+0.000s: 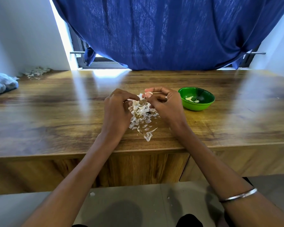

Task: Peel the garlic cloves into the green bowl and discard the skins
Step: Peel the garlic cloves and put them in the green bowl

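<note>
Wooden counter (56, 112), blue curtain (154, 30) behind. Both hands' fingers pinch one garlic clove (148, 94) above the skins (142, 115), right hand (164, 104) holding, left hand (116, 110) stripping. Green bowl (203, 106) sits beside for peeled cloves.

Glossy wooden table (56, 112). On it: green bowl (196, 104) at right with peeled cloves (190, 99) inside, heap of papery garlic skins (142, 116) near the front edge, another skin pile (36, 72) far left, blue bag (2, 83) beside it.
</note>
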